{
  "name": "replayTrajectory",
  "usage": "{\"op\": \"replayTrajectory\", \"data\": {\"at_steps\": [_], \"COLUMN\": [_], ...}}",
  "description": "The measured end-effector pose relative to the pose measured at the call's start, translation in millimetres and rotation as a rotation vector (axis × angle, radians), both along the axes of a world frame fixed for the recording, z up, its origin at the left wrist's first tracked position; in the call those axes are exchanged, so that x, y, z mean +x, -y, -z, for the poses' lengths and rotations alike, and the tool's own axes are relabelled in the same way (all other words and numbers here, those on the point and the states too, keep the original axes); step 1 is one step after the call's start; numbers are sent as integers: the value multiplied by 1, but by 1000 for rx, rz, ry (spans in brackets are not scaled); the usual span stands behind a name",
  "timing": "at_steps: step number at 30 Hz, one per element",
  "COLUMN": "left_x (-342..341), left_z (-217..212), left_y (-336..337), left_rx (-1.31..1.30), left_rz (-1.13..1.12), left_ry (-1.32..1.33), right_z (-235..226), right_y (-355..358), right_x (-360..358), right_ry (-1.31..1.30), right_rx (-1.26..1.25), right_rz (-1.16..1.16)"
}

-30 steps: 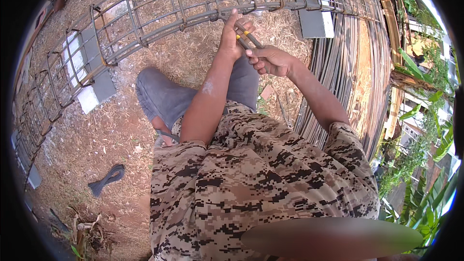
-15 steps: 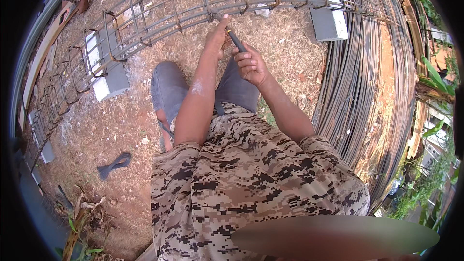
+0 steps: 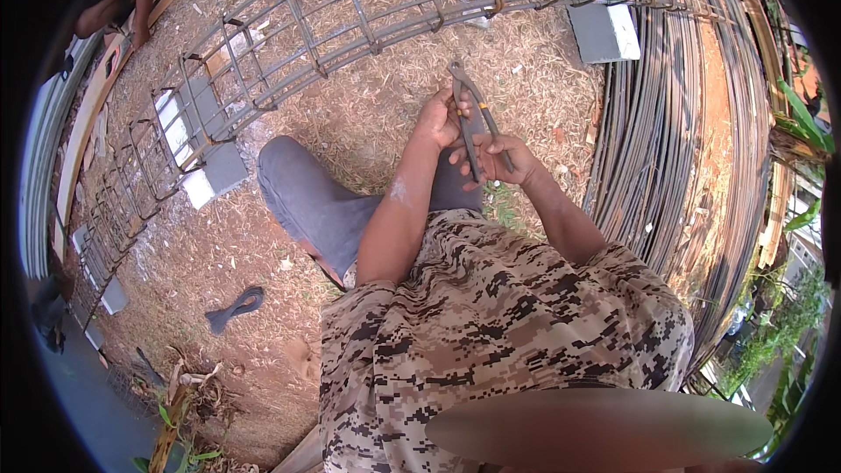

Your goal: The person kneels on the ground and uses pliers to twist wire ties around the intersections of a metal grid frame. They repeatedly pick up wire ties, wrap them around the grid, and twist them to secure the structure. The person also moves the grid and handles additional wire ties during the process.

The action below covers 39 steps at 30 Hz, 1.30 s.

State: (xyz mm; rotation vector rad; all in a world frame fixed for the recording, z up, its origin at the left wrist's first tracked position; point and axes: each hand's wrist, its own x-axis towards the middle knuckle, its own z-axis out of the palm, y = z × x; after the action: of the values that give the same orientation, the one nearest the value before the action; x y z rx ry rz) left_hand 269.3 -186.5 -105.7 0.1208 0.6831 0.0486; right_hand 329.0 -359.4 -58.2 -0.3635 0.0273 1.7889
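Observation:
A pair of dark pincers (image 3: 462,79), with yellow bands on the handles, points away from me with its handles spread. My right hand (image 3: 508,158) holds the pincers by the handles, its thumb and fingers reaching across the gap between them. Curled fingers of my left hand (image 3: 440,120) sit against the left handle, below the jaws; whatever they pinch is too small to make out. Ahead of both hands, apart from them, a long rebar cage (image 3: 372,22) with square stirrups curves across the far side.
Grey-and-white blocks (image 3: 229,166) support the cage. Rebar rods (image 3: 648,136) lie stacked at right. A dark wire coil (image 3: 235,308) rests on straw-strewn ground at left. At far left another person's hand (image 3: 138,33) is by a wooden plank (image 3: 96,92).
Both hands have drawn back from the cage. The pincers' handles, together before, now stand apart. My left knee has swung outward, and the other person's arm shows more fully.

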Motion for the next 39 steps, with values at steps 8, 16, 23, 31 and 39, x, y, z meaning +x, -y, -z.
{"op": "replayTrajectory", "data": {"at_steps": [8,16,23,31,39], "left_x": [-23,-8,-22,-17,-7], "left_z": [-32,-60,-63,-63,-76], "left_y": [15,32,16,-44,-25], "left_rx": [-195,-331,-212,625,896], "left_rz": [-61,97,163,27,51], "left_ry": [405,686,515,-120,-32], "right_z": [-36,-48,-49,-72,-57], "right_y": [23,49,50,83,-22], "right_x": [-9,-14,-39,-39,-33], "right_ry": [-284,-256,152,279,1480], "right_rx": [104,73,66,3,-580], "right_rz": [-24,160,309,336,439]}}
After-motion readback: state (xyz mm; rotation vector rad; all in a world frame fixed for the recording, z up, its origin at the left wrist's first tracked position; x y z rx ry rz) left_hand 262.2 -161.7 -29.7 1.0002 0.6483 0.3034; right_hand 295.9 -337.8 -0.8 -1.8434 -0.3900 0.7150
